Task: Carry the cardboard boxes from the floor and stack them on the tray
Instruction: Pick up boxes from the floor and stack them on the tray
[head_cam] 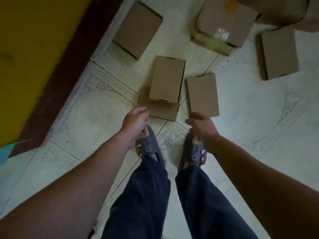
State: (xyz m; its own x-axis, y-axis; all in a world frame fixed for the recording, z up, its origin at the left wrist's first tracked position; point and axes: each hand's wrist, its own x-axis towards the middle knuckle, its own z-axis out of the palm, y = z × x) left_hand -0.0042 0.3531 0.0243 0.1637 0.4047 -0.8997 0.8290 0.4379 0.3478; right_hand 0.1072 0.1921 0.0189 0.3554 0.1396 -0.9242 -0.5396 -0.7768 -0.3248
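Both of your hands are lowered toward the boxes; neither carries anything. Your left hand (136, 121) has its fingers loosely curled and empty, just beside the near left corner of the lower box (162, 109). Your right hand (201, 124) has its fingers loosely bent and empty, with the tips at the near edge of the single flat box (202, 94). Touching or just short of it: cannot tell.

All the boxes lie on the tiled floor (241, 118).
- The lower box bears the upper box (166, 79), which is set lengthwise over its far part.
- The single flat box lies just right of that pair, apart from it.
- The far-left box (138, 28) lies beyond, near a dark brown band (69, 69) that edges a yellow surface (34, 40).
- The right-hand box (278, 54) lies well apart to the right.
- The larger box (224, 21) sits at the far side with clear plastic on its near face. More cardboard behind it is cut off by the frame.

You stand in grey slippers (148, 145) and dark trousers (138, 195), toes near the stacked pair.
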